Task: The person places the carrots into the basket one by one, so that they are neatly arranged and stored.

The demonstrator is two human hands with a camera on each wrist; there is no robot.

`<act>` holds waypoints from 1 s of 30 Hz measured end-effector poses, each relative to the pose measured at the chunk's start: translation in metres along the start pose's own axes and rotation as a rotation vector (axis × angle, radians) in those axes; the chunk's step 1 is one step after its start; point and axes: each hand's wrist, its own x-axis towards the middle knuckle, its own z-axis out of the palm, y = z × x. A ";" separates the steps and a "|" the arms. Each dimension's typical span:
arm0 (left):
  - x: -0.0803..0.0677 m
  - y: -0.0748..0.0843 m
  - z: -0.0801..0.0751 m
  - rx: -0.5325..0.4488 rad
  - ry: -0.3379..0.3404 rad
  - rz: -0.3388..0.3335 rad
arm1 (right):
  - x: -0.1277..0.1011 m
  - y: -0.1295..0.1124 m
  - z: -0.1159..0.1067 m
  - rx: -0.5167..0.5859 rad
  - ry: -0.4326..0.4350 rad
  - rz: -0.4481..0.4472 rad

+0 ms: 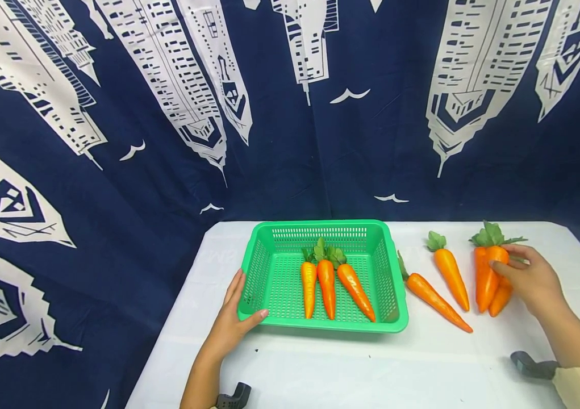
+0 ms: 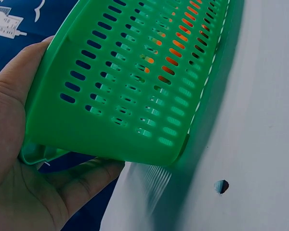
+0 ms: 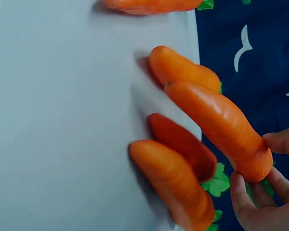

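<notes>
My right hand pinches an orange carrot near its leafy top, thumb on one side and fingers on the other. The held carrot tilts over the table's right side, tip pointing toward the front. Close beneath it lie a redder carrot and another orange carrot. At the left, my left hand holds the near-left corner of a green plastic basket, thumb on the front rim and fingers along the left side. Inside the basket, three carrots lie side by side, leaves toward the back.
Between basket and right hand, two loose carrots, one slanted and one farther back, lie on the white tabletop. A dark blue curtain with white building prints hangs behind the table.
</notes>
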 end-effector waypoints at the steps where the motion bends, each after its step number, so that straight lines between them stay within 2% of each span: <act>1: 0.000 0.000 0.000 0.000 -0.002 0.000 | -0.001 -0.002 0.000 0.002 0.000 0.004; 17: 0.001 -0.001 -0.001 -0.003 0.002 0.012 | -0.013 -0.048 0.003 0.046 -0.019 -0.082; 30: 0.001 -0.002 -0.001 -0.006 0.008 0.022 | -0.020 -0.090 0.008 0.071 -0.082 -0.184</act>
